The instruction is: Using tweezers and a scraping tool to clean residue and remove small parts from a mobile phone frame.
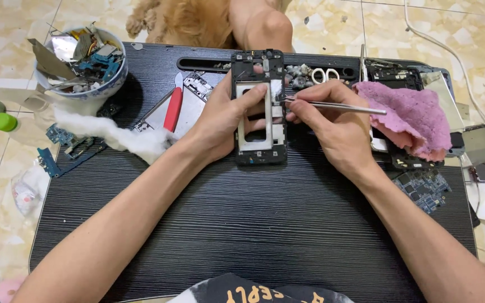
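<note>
Left hand grips a black phone frame from its left edge, thumb across the middle, frame lying upright near the back centre of the desk. Right hand pinches thin metal tweezers, tips touching the frame's right edge, handle pointing right over a pink cloth.

Around: the cloth is fuzzy, crumpled, draped over dark phone parts just right of the right hand. Small scissors with white handles and grey screws or bits sit just behind the frame. A red-handled tool lies on a silver metal plate left of the left hand, beside a wad of white cotton. A blue-and-white bowl at back left is full of scrap boards and foil. Blue circuit boards at right edge, more on the floor at left. Desk is black, wood-grain textured, rounded corners. Tan furry animal lies behind the desk on a marbled tile floor.
</note>
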